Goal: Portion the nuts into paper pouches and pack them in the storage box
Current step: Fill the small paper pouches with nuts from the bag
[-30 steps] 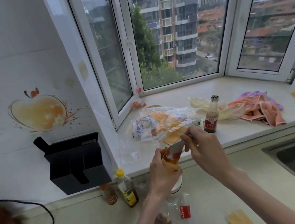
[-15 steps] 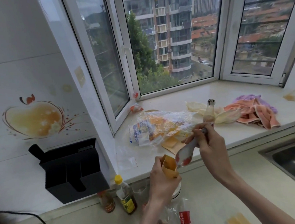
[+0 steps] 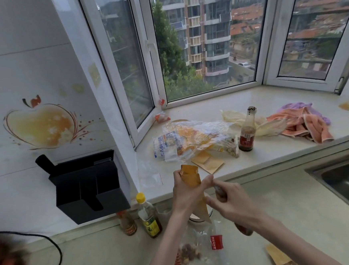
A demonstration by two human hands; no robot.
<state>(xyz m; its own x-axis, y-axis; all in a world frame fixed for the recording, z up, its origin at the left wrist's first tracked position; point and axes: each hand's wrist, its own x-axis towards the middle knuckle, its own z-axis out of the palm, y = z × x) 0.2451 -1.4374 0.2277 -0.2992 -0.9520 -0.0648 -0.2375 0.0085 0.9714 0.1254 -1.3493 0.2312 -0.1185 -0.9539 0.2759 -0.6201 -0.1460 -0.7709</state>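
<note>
Nut bag point(image 3: 191, 254) nearest, flat on counter, under both forearms. R hand point(image 3: 227, 199) just above it, fingers curled round spoon point(image 3: 243, 230), handle up by knuckles, bowl end pointing down toward bag. L hand point(image 3: 184, 194) beside, touching R fingertips, grips paper pouch point(image 3: 190, 178) upright, mouth up, long axis vertical. Likely next scoop: R hand nearer, straight down. Spare pouches point(image 3: 208, 161) farther, on sill. Storage box not seen.
</note>
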